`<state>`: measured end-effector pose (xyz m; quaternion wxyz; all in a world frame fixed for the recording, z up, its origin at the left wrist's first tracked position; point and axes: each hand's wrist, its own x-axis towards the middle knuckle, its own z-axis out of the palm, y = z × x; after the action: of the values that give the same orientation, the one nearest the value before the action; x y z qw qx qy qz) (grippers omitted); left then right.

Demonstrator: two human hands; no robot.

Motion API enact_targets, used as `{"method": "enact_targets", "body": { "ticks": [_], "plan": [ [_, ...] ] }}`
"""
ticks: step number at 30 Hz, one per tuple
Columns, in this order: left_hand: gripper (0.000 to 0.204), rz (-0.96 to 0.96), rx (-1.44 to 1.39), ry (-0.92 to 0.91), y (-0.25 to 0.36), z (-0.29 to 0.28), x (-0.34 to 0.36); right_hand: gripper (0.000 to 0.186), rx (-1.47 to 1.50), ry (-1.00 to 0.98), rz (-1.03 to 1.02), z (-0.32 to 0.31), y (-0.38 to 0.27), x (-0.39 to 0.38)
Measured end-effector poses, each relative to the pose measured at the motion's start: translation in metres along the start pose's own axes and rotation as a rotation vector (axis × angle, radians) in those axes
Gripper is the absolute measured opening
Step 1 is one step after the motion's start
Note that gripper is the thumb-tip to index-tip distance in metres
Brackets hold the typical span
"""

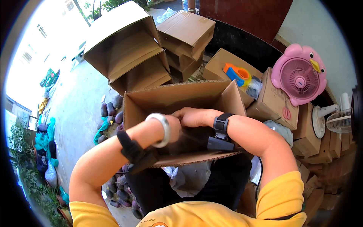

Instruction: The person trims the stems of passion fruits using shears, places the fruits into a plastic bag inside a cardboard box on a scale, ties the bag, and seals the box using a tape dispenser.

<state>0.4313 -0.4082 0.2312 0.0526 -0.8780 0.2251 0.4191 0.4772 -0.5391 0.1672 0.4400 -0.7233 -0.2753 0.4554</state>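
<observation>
An open cardboard box (181, 92) stands in front of me over my dark-trousered legs. Both my hands are down inside it. My left hand (171, 126), below a pale bangle, is blurred, its fingers curled out of sight near the middle. Just right of it my right hand (192, 117) bends its fingers inward; whatever they hold is hidden behind the left hand. The dark bottom of the box shows beneath them, too shaded to make out. Black strapped devices sit on both wrists.
Open cartons (124, 41) and closed boxes (185, 26) are stacked ahead. At right are more boxes, an orange-blue tape dispenser (238, 73), red scissors (286, 112), a pink fan (298, 77) and a white fan (336, 121). Dark purple oblong produce (110, 109), netted bundles (47, 142) and plants lie left.
</observation>
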Motion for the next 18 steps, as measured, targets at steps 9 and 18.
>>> {"method": "enact_targets", "body": {
  "ticks": [9, 18],
  "plan": [
    [0.048, -0.284, -0.11, 0.006, -0.05, -0.015, 0.065, 0.034, -0.918, -0.18, 0.287, -0.022, 0.037, 0.023],
    [0.032, -0.597, -0.158, 0.105, -0.038, 0.058, 0.097, 0.022, -0.856, -0.285, 0.129, 0.032, 0.004, -0.002]
  ]
}}
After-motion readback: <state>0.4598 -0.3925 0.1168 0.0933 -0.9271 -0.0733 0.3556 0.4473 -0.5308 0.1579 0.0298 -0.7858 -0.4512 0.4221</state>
